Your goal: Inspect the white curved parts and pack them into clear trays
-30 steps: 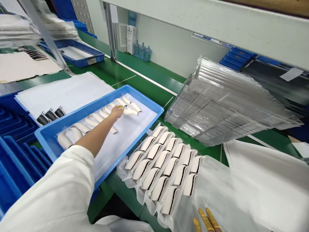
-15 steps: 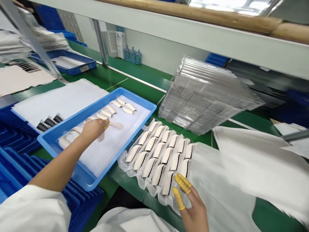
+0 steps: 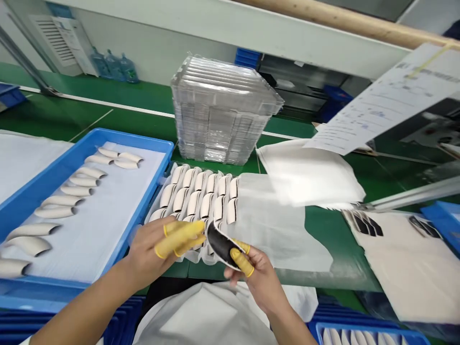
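Grips a small curved shell piece, black inside, white-edged (image 3: pixel 220 243), in the right hand (image 3: pixel 260 280), long axis slanting upper left to lower right. Meets its upper end with outstretched fingertips of the left hand (image 3: pixel 155 249), just before the clear pocketed tray (image 3: pixel 162 188).

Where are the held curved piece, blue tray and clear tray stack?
curved piece (image 3: pixel 220 244): head view, dark inner face.
blue tray (image 3: pixel 132 138): head view, far rim.
clear tray stack (image 3: pixel 223 110): head view, front side.

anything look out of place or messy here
Mostly tidy. In the blue tray, the three white pieces at the far end lie bunched together, off the neat row of the others. The top of the clear tray stack looks slightly tilted.
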A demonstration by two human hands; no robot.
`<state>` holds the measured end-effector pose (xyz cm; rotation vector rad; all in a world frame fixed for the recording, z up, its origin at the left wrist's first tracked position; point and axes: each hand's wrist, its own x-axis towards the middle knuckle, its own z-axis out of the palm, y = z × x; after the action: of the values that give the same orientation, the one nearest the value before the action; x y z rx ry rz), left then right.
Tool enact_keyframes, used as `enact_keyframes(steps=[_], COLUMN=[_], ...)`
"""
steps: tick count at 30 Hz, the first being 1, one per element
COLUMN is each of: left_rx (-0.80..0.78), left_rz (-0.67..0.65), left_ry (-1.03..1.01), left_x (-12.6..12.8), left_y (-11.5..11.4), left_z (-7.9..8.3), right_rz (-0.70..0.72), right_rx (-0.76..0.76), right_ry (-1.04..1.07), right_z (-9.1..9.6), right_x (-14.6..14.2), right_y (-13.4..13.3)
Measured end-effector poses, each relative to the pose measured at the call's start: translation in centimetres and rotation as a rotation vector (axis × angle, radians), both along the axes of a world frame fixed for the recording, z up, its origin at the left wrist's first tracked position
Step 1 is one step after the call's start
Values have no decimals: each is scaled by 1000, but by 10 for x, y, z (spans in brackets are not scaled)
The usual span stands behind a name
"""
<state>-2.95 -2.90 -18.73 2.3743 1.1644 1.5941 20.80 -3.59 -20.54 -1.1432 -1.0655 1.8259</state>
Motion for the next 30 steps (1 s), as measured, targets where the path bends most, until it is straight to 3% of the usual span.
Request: enact_keyframes(steps=[3, 6, 8, 11, 15, 17, 19, 23, 25, 30], left_rx=[-387, -754, -856, -932, -995, -1002, -1000, -1018, -1028, -945], left_rz=[56, -80, -118, -113, -107, -107, -106, -111, -122, -117], left_ry=[-352, -594, -726, -869, -959, -969, -963, -906, -863, -746], left_x=[24, 47, 58, 67, 69, 68, 66, 60, 58, 60], left_y=[-4, -4, -2, 4, 12, 14, 17, 26, 30, 34], left_z=[-5, -4, -2, 1, 5, 6, 7, 7, 8, 16], right_rz=[-260, -386, -398, -366, -330, -307, -252, 31, 102, -34], right_rx=[570, 1124, 1339, 1443, 1422, 1341, 1158, 530, 292, 147], right_ry=[-351, -739, -885, -944, -878, -786, -642, -116, 100, 221], right_z=[-2, -3, -4, -6, -11, -11, -8, 2, 6, 11], right_x=[12, 21, 24, 22, 17, 14, 11, 7, 5, -1], right_y=[-8, -13, -16, -21, -27, -30, -31, -31, -30, -29])
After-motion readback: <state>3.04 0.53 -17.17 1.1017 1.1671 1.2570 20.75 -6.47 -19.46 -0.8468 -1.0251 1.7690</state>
